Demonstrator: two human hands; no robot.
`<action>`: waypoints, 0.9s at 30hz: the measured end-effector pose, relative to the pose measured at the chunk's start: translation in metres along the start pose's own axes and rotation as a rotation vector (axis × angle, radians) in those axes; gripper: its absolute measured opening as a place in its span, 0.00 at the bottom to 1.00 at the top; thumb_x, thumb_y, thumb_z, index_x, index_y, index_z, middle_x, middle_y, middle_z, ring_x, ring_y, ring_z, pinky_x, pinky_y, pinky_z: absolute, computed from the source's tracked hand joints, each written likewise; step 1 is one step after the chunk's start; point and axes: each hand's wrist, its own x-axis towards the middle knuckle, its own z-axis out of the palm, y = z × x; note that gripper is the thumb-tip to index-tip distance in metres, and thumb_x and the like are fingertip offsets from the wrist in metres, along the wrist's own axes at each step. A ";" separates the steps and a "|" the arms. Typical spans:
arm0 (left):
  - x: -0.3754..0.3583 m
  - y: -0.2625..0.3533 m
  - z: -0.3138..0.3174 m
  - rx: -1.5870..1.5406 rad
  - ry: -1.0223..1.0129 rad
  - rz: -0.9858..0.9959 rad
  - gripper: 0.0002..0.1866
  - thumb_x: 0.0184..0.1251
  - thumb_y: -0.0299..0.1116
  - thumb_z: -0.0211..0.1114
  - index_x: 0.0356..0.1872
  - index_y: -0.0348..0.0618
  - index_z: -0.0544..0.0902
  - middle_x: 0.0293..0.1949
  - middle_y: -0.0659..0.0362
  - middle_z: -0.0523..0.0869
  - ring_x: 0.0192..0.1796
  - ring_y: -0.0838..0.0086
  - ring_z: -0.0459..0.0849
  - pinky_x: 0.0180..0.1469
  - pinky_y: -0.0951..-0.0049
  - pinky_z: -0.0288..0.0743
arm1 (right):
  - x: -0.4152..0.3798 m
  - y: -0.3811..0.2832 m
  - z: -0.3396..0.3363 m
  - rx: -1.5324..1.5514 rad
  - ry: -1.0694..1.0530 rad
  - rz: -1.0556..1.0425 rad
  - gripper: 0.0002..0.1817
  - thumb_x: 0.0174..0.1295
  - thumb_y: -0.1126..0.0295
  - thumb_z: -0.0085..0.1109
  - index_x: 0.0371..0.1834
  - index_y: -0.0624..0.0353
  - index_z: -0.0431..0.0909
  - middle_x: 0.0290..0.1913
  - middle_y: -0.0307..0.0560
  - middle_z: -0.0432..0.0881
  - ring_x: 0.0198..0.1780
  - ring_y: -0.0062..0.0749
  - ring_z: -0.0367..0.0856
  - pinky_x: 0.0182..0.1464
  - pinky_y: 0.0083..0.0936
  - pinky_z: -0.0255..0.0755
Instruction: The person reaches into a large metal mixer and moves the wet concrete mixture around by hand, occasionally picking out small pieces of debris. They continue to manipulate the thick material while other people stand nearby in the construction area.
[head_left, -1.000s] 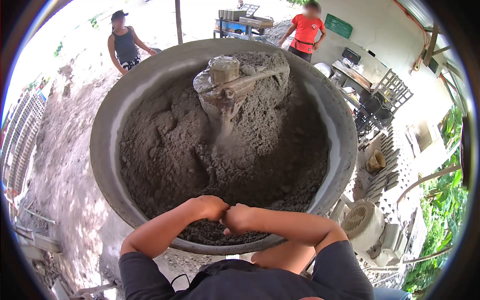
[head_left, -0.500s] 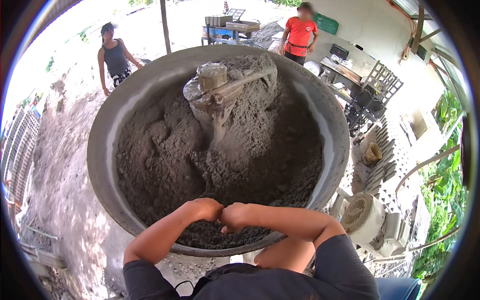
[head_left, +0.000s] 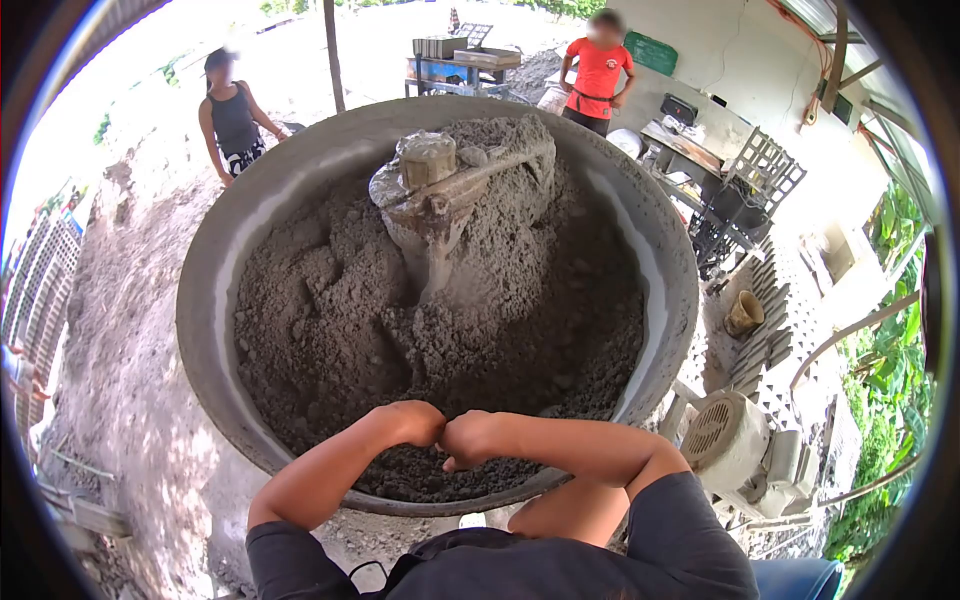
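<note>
My left hand (head_left: 418,422) and my right hand (head_left: 466,438) meet over the near part of a large round metal pan (head_left: 215,400). The fingers of both are curled in; whatever they hold, if anything, is hidden or too small to name. Grey, crumbly mix (head_left: 330,320) fills much of the pan beneath and beyond them. A mixer hub (head_left: 426,160) crusted with the mix stands toward the pan's far side, with an arm reaching to the right.
Beyond the pan are a person in a dark top (head_left: 235,118) and a person in a red shirt (head_left: 600,72). A motor (head_left: 722,432) and a bucket (head_left: 744,312) are at the right. Stacked blocks (head_left: 45,270) stand far left.
The person in red has shifted their arms, and the person in the dark top has moved slightly right. My hands stay together in nearly the same place.
</note>
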 end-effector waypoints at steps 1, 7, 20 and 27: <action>0.001 0.000 0.001 0.001 -0.008 -0.011 0.16 0.61 0.36 0.53 0.47 0.45 0.83 0.49 0.48 0.82 0.53 0.56 0.79 0.53 0.60 0.72 | 0.001 0.000 0.000 0.008 -0.003 0.001 0.22 0.62 0.50 0.53 0.47 0.56 0.77 0.44 0.49 0.82 0.50 0.44 0.79 0.51 0.39 0.71; -0.002 0.001 -0.002 -0.014 -0.015 -0.032 0.17 0.60 0.36 0.53 0.47 0.43 0.82 0.48 0.48 0.82 0.52 0.55 0.80 0.53 0.59 0.71 | -0.001 -0.001 -0.002 -0.008 -0.006 0.002 0.22 0.62 0.50 0.52 0.48 0.56 0.77 0.44 0.49 0.81 0.50 0.44 0.79 0.51 0.39 0.71; -0.010 0.008 -0.008 0.044 -0.035 -0.021 0.15 0.58 0.37 0.57 0.44 0.46 0.84 0.46 0.50 0.83 0.51 0.56 0.81 0.52 0.60 0.73 | -0.009 -0.005 -0.007 -0.014 -0.013 -0.011 0.22 0.63 0.49 0.50 0.47 0.56 0.77 0.43 0.49 0.82 0.49 0.44 0.80 0.50 0.40 0.72; -0.009 0.006 -0.005 0.041 -0.010 -0.024 0.15 0.56 0.37 0.58 0.43 0.45 0.84 0.42 0.49 0.84 0.47 0.56 0.82 0.48 0.59 0.74 | -0.007 -0.006 -0.007 -0.040 -0.046 0.005 0.22 0.64 0.48 0.50 0.50 0.54 0.75 0.44 0.50 0.81 0.50 0.44 0.79 0.51 0.40 0.71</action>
